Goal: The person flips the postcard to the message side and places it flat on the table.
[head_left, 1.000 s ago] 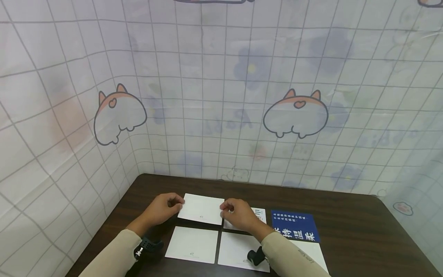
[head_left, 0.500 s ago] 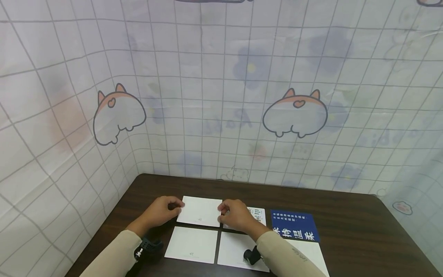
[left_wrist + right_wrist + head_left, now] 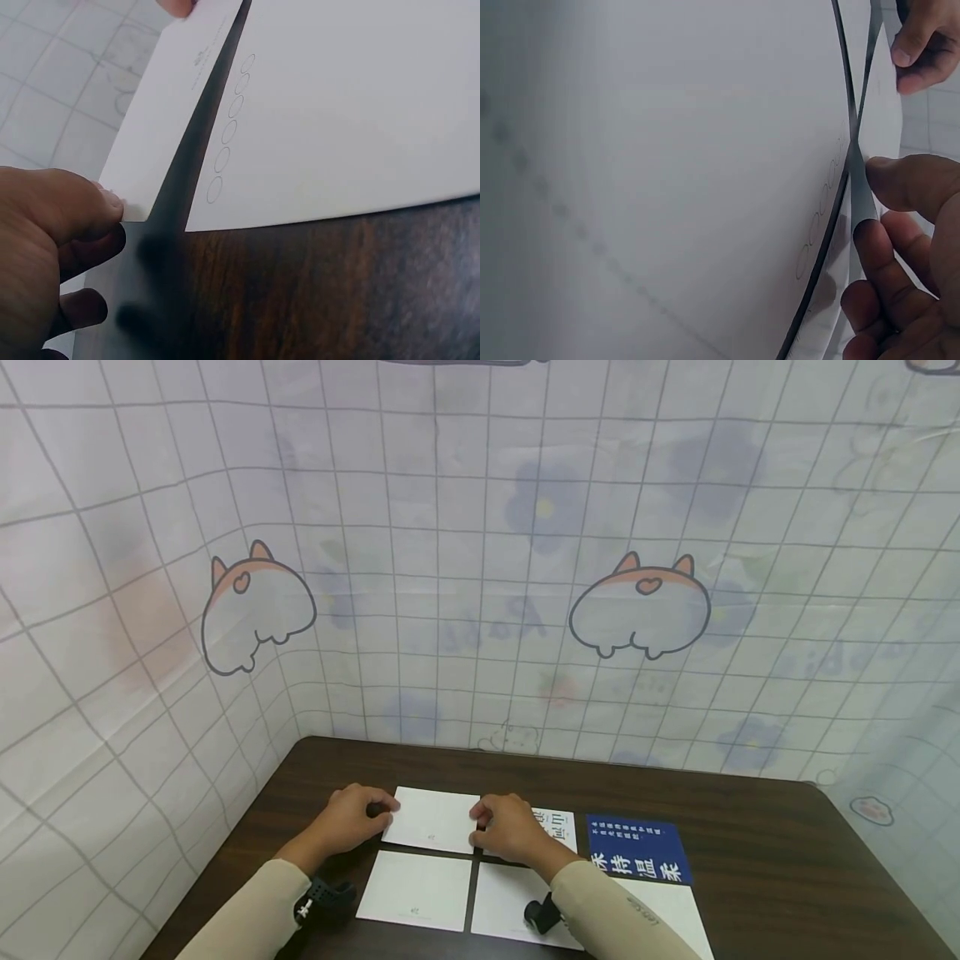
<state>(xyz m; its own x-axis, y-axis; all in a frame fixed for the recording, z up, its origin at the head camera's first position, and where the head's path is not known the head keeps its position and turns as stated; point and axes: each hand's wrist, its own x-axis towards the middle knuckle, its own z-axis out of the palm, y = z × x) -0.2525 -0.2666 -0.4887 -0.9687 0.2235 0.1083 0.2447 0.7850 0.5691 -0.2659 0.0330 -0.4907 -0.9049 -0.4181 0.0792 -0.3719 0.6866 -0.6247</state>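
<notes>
At the back left of the table, my left hand (image 3: 351,818) and right hand (image 3: 512,830) hold a blank-backed white postcard (image 3: 433,820) by its two short sides. In the left wrist view, the left thumb (image 3: 90,206) lies on a corner of this postcard, slightly above the table. In the right wrist view, the right thumb and fingers (image 3: 889,266) pinch its other end, seen nearly edge-on. Just in front lies another white postcard (image 3: 416,891) with a row of printed circles. A narrow dark gap separates the two.
Right of the held postcard, a lettered white card (image 3: 558,825) is partly behind my right hand. Farther right lies a blue lettered card (image 3: 637,845). My right arm partly covers two white postcards in the front row, the middle one (image 3: 504,902) and the right one (image 3: 678,906). A patterned curtain (image 3: 480,610) hangs behind the table (image 3: 787,860).
The held postcard has come slightly toward me and a little left, closer to the front row. Both hands keep their hold; the right has shifted left, uncovering more of the lettered card.
</notes>
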